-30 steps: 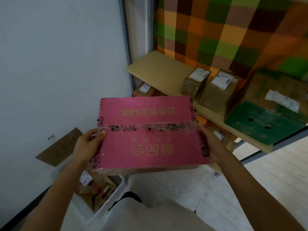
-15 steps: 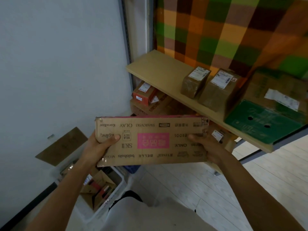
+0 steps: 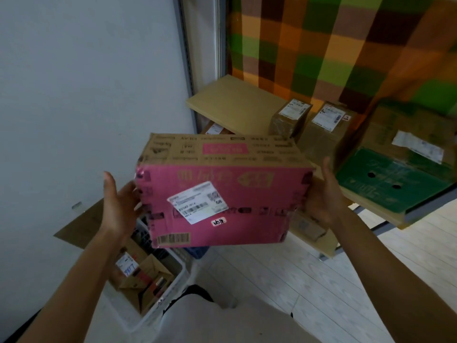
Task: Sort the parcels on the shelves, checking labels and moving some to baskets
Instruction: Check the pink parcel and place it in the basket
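- The pink parcel [image 3: 222, 214] is held in the air at chest height between both hands, in front of the shelf and above the floor, its pink face tilted up toward the camera and a brown printed side facing the shelf
- A white shipping label [image 3: 197, 205] sits slanted on the pink face, with a small handwritten sticker [image 3: 219, 222] just below it and a barcode [image 3: 173, 239] near the lower left corner; the print is too blurred to read
- The left hand [image 3: 121, 206] holds the parcel's left end, fingers curled against it and thumb standing up clear of the box, so this grip is closed on the parcel
- The right hand [image 3: 324, 194] cups the right end, thumb raised and fingers tucked out of sight behind the box; its grip is likewise on the parcel
- Behind it, the wooden shelf [image 3: 235, 102] carries 2 small brown boxes [image 3: 289, 117] side by side, each with a white label on top, and a large green and brown box [image 3: 395, 169] further right
- Another parcel [image 3: 306, 224] lies on a lower shelf, near the right hand
- A white basket [image 3: 160, 308] stands on the floor at lower left, below the left forearm, with cardboard parcels inside
- A checked cloth [image 3: 321, 45] hangs behind the shelf
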The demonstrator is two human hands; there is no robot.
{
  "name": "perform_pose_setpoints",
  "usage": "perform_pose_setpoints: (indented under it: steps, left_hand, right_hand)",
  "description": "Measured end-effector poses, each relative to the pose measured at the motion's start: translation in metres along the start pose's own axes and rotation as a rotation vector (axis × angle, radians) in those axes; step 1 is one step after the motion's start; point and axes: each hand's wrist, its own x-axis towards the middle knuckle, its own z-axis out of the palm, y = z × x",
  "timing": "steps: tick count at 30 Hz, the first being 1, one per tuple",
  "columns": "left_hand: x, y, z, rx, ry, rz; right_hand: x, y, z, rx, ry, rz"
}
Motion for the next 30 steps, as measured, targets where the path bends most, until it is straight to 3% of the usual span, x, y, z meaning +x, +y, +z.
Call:
perform_pose_setpoints:
  steps: [5, 9, 16, 18, 24, 26, 30]
  left_hand:
    - [-0.012, -0.005, 0.012, 0.135, 0.035, 0.156]
    - [-0.007, -0.004, 0.007, 0.256, 0.104, 0.182]
    - [-0.008, -0.008, 0.012, 0.321, 0.128, 0.182]
    - [-0.009, -0.008, 0.011, 0.294, 0.118, 0.172]
    - [-0.007, 0.005, -0.004, 0.079, 0.009, 0.018]
    - [-0.009, 0.006, -0.007, -0.006, -0.010, 0.003]
    - [-0.023, 0.003, -0.008, 0.053, -0.189, 0.076]
  right_hand:
    - [-0.006, 0.021, 0.022, -0.178, -0.054, -0.156]
    - [-0.007, 0.033, 0.029, -0.374, -0.034, -0.243]
    - [-0.008, 0.026, 0.040, -0.330, 0.099, -0.306]
    - [-0.005, 0.017, 0.038, -0.335, 0.086, -0.276]
    - [-0.003, -0.020, 0.023, -0.218, -0.046, 0.077]
    - [-0.009, -0.026, 0.016, -0.181, -0.063, 0.080]
    - [-0.021, -0.016, 0.012, -0.134, -0.044, 0.034]
